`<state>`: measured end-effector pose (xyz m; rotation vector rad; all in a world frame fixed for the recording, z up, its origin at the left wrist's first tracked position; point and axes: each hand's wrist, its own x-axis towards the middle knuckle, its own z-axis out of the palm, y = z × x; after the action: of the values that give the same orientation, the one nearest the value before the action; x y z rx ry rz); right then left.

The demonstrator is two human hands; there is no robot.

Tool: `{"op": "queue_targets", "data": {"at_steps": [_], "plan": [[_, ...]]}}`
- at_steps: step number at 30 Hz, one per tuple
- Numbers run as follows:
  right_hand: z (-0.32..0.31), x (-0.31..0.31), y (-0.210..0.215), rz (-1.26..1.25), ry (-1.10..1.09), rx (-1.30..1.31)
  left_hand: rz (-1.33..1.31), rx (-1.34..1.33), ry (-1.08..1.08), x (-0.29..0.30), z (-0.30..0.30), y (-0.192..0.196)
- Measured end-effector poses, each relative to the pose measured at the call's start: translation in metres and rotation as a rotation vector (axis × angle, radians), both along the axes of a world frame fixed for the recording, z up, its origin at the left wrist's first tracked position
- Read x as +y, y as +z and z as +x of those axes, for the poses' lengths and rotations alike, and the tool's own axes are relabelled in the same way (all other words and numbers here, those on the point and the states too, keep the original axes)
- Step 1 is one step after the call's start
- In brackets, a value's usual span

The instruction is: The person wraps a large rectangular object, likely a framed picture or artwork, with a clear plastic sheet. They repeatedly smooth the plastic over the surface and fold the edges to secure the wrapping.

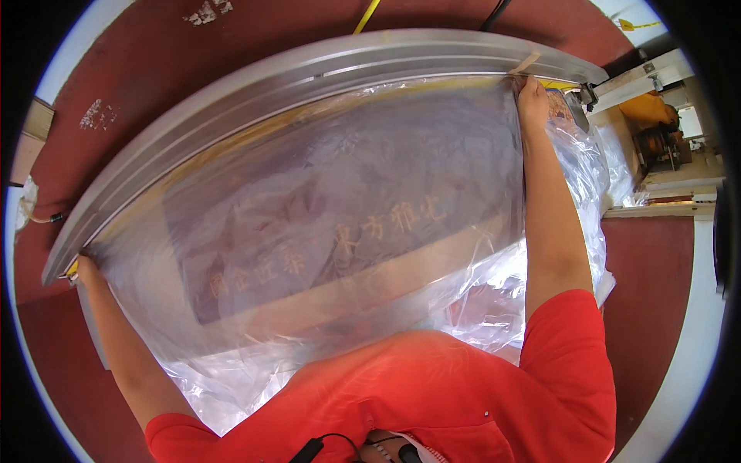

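Two upper corners of a clear plastic film (150,301) are lying along a long grey metal bar (386,54). Near the bar's right end the right hand (532,96) is pinching the film, fingers closed together on it. At the left end the left hand (87,270) is touching the other corner, its fingertips too hidden to tell their grip. Beneath the film, a dark panel (231,258) is showing gold lettering.

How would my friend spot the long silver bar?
Find the big see-through plastic sheet spread between the left hand and right hand. Along its far edge lies the long silver bar, curving across the top of the picture. Unlike the crinkly, see-through sheet, it is grey metal with lengthwise grooves.
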<state>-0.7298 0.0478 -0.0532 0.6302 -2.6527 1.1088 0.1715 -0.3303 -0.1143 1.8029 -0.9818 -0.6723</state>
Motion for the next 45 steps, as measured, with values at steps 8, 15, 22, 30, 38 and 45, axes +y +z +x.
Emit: {"op": "queue_targets", "data": {"at_steps": [8, 15, 22, 30, 38, 45], "plan": [[-0.004, 0.005, 0.004, -0.116, 0.221, -0.201, 0.000, 0.266, -0.031, 0.002, 0.001, 0.003], [0.035, 0.003, 0.048, 0.118, 0.412, -0.318, 0.002, 0.424, -0.063, 0.020, -0.008, 0.039], [0.128, 0.008, 0.073, -0.083, 0.682, -0.642, 0.173, -0.002, -0.044, 0.102, 0.066, 0.100], [0.137, 0.019, 0.033, -0.294, 0.812, -0.638, 0.069, -0.578, -1.039, 0.205, -0.383, 0.145], [0.146, 0.010, 0.035, -0.311, 0.987, -0.584, -0.173, 0.196, -1.314, 0.294, -0.641, 0.079], [0.185, 0.042, 0.060, 0.099, 1.237, -0.163, 0.096, 0.086, -1.240, 0.249, -0.356, 0.107]]}}
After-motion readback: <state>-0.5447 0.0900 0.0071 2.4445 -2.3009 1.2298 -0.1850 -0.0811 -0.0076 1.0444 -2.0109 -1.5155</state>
